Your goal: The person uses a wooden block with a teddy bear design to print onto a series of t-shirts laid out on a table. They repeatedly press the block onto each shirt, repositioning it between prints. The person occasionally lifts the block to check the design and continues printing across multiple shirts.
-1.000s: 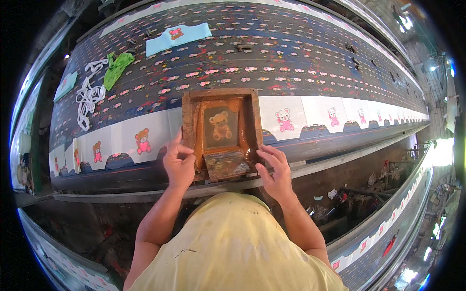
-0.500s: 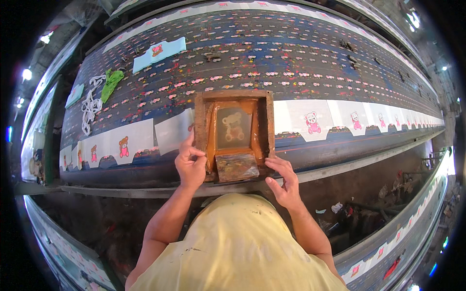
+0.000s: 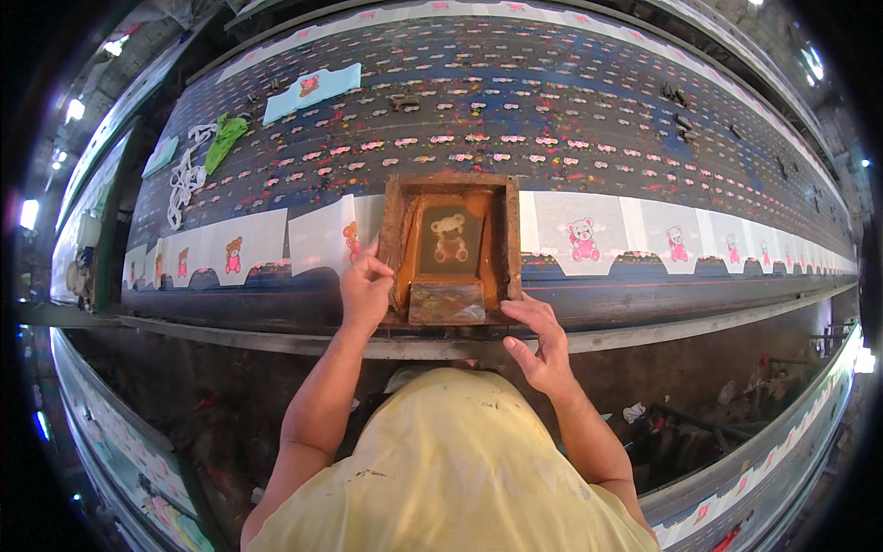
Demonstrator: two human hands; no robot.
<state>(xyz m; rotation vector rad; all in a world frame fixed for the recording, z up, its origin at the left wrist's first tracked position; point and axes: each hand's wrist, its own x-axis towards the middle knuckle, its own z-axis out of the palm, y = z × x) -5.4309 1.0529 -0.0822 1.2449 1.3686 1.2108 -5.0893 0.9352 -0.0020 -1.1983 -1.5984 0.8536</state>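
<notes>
A wooden screen printing frame (image 3: 513,216) stained orange-brown lies in front of me over the strip of white cloth pieces. In its mesh shows a pale teddy bear stencil (image 3: 449,238). A paint-smeared squeegee block (image 3: 447,303) rests inside the frame's near end. My left hand (image 3: 367,293) is closed, its curled fingers at the frame's left side. At the near right corner, my right hand (image 3: 537,342) holds the frame with bent fingers, its thumb apart. Just left of the frame, a white cloth piece (image 3: 315,241) bears a brown bear with pink, partly hidden by the frame and my left hand.
White pieces with pink-and-white bears (image 3: 582,241) run off to the right; brown-bear pieces (image 3: 233,255) lie leftward. On the long dark table (image 3: 303,198) are a light-blue cloth (image 3: 317,92), a green cloth (image 3: 225,143) and white cord (image 3: 187,179). A rail (image 3: 635,337) edges the table's near side.
The frame has shifted right along the cloth strip and slightly away from me, with both hands still at it. A brown bear now shows on the piece to its left.
</notes>
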